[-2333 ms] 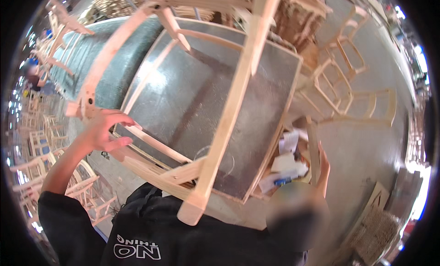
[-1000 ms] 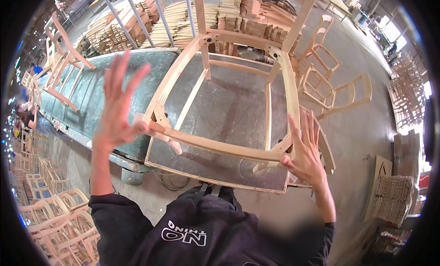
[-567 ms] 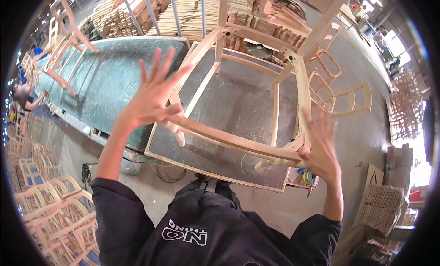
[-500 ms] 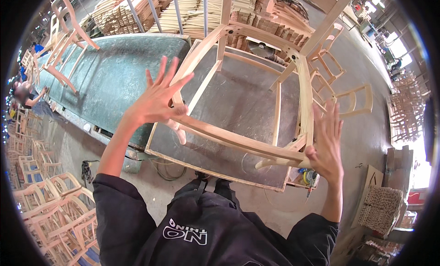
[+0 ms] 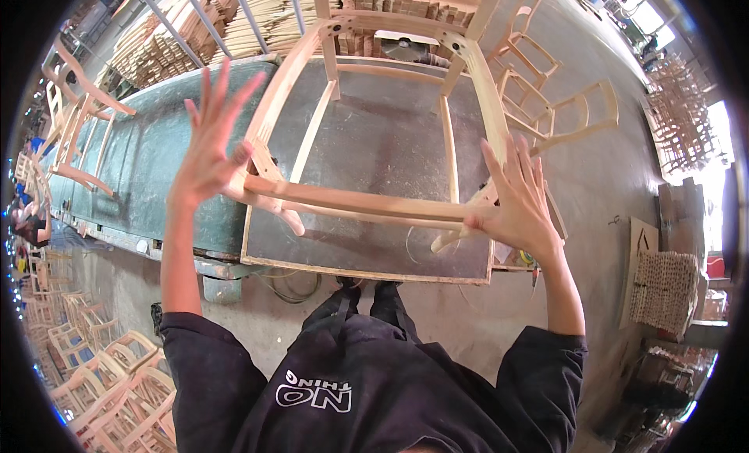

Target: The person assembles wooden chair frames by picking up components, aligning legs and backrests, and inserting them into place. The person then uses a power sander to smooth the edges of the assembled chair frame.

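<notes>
Unfinished wooden chair frame (image 5: pixel 374 133) lies on the dark worktop (image 5: pixel 367 254), legs running away from the person. Its near rail runs left to right between both palms. Left hand (image 5: pixel 209 152) and right hand (image 5: pixel 521 207) press flat at either end, fingers splayed, not clamped.

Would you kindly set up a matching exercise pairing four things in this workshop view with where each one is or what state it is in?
Things:
1. left hand
2. right hand
3. unfinished wooden chair frame
4. green workbench

Places or states:
A. stands on the dark board in the middle
B. fingers spread, palm against the frame's left corner
C. stretches away to the person's left
D. fingers spread, palm against the frame's right corner

Pairs: 1-B, 2-D, 3-A, 4-C
</notes>
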